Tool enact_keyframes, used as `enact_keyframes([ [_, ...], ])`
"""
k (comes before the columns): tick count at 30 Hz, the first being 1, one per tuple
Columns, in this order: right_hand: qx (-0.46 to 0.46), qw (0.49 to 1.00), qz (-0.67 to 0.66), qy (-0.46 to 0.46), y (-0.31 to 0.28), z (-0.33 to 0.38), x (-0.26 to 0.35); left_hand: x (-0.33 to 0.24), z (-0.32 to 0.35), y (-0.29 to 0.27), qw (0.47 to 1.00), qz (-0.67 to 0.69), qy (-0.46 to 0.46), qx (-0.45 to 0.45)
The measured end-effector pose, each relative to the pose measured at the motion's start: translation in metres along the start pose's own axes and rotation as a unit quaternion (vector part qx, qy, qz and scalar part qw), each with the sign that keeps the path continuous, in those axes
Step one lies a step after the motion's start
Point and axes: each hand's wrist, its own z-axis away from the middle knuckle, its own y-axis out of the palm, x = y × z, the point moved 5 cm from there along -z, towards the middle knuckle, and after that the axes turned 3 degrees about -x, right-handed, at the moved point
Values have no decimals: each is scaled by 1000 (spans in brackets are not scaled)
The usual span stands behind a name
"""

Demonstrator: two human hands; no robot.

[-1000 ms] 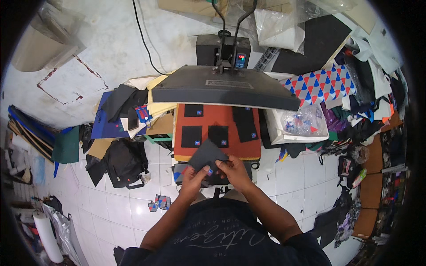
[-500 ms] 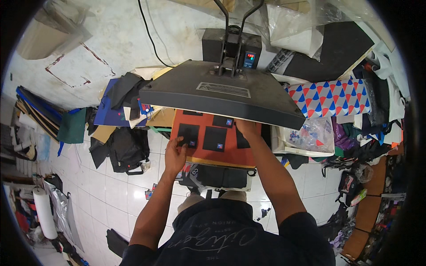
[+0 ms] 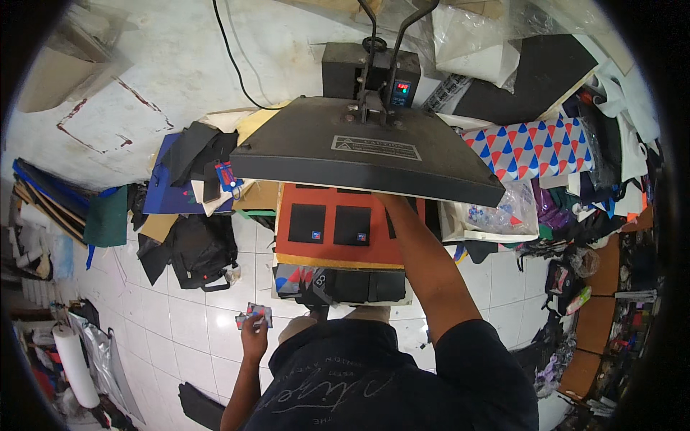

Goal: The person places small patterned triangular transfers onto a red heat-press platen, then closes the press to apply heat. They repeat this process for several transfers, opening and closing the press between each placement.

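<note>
Fairly bright lt., glare on floor tiles [image 3: 188,325], pic edges warped (fisheye), corners v. dark.

Two black squares [image 3: 307,223] show whole, bearing two small labels [image 3: 316,235]; one press [image 3: 366,147], one cord [image 3: 231,57], one white roll [image 3: 75,368].

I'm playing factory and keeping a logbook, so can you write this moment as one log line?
left hand: at patterned pieces | right hand: hidden by black press plate | black squares: on orange-red mat
</note>
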Motion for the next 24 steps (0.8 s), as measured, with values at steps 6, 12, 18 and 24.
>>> enact_keyframes([
  [6,108,991,-13,83,-81,23,-67,142,57,-36,962,40,-270,-11],
  [12,325,894,37,307,-173,53,-23,183,87,-46,910,-5,-401,105],
  [18,243,904,21,350,-166,56,-12,134,57,-23,927,54,-366,66],
  [24,83,977,-20,194,-113,23,-62,44,25,8,963,99,-248,44],
])
